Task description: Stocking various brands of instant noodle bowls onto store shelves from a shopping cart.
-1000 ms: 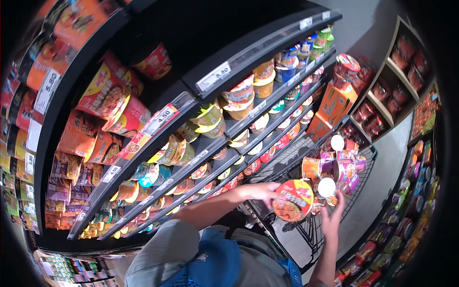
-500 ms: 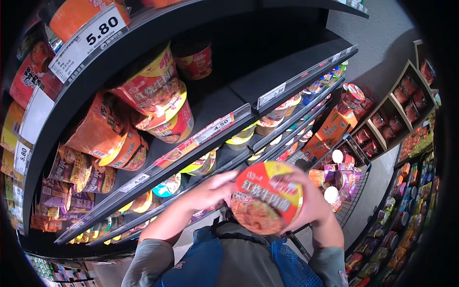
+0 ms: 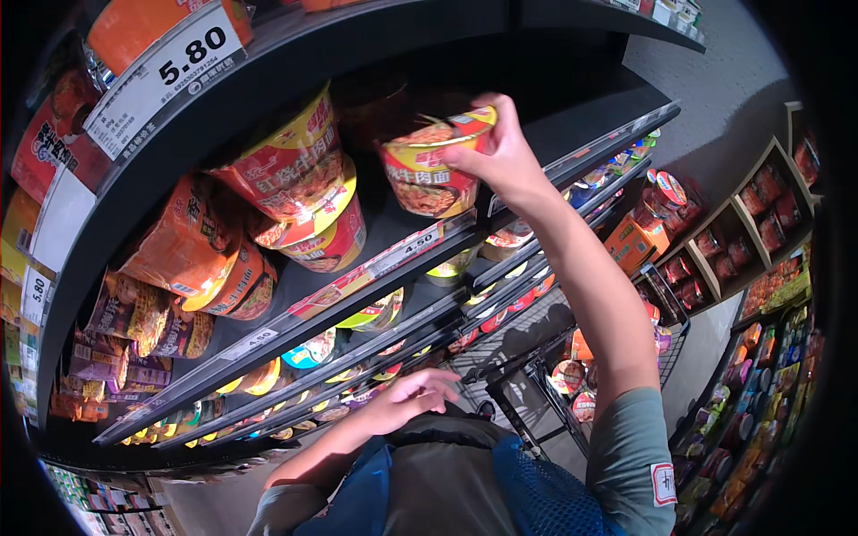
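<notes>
My right hand grips a red and yellow instant noodle cup by its upper rim, thumb on the near side. The cup is over the front part of a black shelf, slightly tilted; whether its base touches the shelf I cannot tell. To its left, a red and yellow noodle tub sits on top of another noodle tub. My left hand is low in front of my body, empty, with fingers loosely stretched out and apart.
Orange noodle tubs and purple ones fill the shelf's left side. Price tags line its front edge. Lower shelves hold more cups. A wire shopping cart with several cups stands at my right, beyond it wooden display boxes.
The noodle cup has moved from in front of my chest up and forward to the shelf, in my right hand alone. My left hand has let go of it and lowered.
</notes>
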Available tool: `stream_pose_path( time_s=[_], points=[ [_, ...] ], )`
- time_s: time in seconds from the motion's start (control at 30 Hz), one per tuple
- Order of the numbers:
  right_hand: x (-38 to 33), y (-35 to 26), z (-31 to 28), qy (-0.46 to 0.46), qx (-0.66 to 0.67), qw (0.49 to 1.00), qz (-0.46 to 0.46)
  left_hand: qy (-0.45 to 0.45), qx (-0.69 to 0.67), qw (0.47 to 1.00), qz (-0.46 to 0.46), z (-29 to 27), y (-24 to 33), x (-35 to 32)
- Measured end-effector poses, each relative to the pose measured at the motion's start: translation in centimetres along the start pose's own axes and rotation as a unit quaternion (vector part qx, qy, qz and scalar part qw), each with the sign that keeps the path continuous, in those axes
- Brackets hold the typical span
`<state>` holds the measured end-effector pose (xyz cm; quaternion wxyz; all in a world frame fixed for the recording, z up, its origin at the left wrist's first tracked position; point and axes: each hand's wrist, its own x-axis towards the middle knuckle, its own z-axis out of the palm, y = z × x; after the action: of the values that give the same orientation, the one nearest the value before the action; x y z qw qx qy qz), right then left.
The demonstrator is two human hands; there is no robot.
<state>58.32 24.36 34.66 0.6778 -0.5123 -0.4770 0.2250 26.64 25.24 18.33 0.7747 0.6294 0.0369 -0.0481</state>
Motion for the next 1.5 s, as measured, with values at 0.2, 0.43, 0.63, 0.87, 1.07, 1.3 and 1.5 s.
stream_pose_path(
  time_s=[0.2, 0.43, 0.63, 0.87, 1.07, 1.3, 1.5],
  points=[
    [2.2, 2.1, 0.6, 0.022, -0.129, 0.991, -0.031, 0.012, -0.012, 1.000, -0.010, 0.1, -1.3, 1.2],
    [2.9, 1.1, -1.0, -0.141, -0.174, 0.974, 0.031, 0.046, -0.011, 0.999, 0.000, 0.8, -2.2, 0.7],
    [10.2, 6.1, -4.6, -0.092, -0.022, 0.988, 0.118, 0.041, -0.020, 0.998, -0.036, 1.1, -2.8, 1.2],
    [13.9, 2.7, -4.9, -0.244, -0.018, 0.957, 0.158, 0.096, -0.018, 0.995, -0.011, 0.9, -4.5, 1.2],
    [0.4, 0.3, -19.2, -0.035, -0.110, 0.993, 0.004, 0.042, -0.015, 0.995, -0.094, 0.1, -7.8, 3.4],
    [-36.0, 5.4, -30.0, 0.267, -0.340, 0.871, 0.233, 0.071, 0.059, 0.990, -0.103, 0.1, -13.0, 6.6],
    [-61.7, 14.3, -25.7, 0.160, -0.602, 0.649, 0.437, 0.087, 0.158, 0.980, -0.086, 1.5, -14.4, 9.7]
  ],
)
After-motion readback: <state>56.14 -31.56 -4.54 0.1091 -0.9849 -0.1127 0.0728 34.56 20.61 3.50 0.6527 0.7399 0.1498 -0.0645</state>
